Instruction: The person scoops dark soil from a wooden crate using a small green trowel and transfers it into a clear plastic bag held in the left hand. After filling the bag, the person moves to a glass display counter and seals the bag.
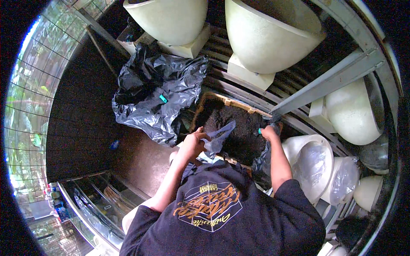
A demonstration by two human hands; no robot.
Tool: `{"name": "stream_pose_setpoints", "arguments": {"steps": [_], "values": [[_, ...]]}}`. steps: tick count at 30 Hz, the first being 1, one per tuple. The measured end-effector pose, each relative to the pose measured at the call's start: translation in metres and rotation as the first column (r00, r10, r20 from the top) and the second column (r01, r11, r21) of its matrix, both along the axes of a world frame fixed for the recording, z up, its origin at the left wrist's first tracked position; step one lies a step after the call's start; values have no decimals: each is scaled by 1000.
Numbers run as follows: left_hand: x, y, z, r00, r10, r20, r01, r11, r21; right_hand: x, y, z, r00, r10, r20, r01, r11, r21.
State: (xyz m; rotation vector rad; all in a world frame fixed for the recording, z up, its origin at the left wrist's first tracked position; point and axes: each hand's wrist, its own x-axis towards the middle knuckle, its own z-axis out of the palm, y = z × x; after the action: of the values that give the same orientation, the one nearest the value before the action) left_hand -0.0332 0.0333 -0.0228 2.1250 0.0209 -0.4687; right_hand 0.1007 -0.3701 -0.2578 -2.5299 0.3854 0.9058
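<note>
A wooden crate (213, 99) full of dark soil (241, 130) sits in front of me on a slatted bench. My left hand (194, 143) is at the crate's near left corner, pinching a small grey plastic bag (221, 135) that hangs open over the soil. At the crate's right edge, my right hand (269, 132) is closed around something with a small teal end (259, 131); most of it is hidden. Black plastic (260, 162) bunches beside that hand and hangs down under my right forearm.
A crumpled black rubbish bag (158, 94) with a small teal item (163, 99) lies left of the crate. Large pale pots (171, 19) (269, 34) (350, 111) stand behind and right. Plastic-wrapped white pots (311, 164) crowd the right. A grey metal beam (333, 81) slants above.
</note>
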Motion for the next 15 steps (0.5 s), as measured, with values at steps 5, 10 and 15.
{"name": "stream_pose_setpoints", "arguments": {"steps": [5,10,15], "values": [[-10,14,-33,998,-41,-43,45,994,102,-2,52,-46,994,-98,44,97,995,11],[-26,47,-102,839,-511,188,411,820,398,-12,61,-100,971,-147,188,147,989,14],[6,7,-7,964,-81,-253,62,995,-82,-36,69,-56,945,-177,275,142,979,145]]}}
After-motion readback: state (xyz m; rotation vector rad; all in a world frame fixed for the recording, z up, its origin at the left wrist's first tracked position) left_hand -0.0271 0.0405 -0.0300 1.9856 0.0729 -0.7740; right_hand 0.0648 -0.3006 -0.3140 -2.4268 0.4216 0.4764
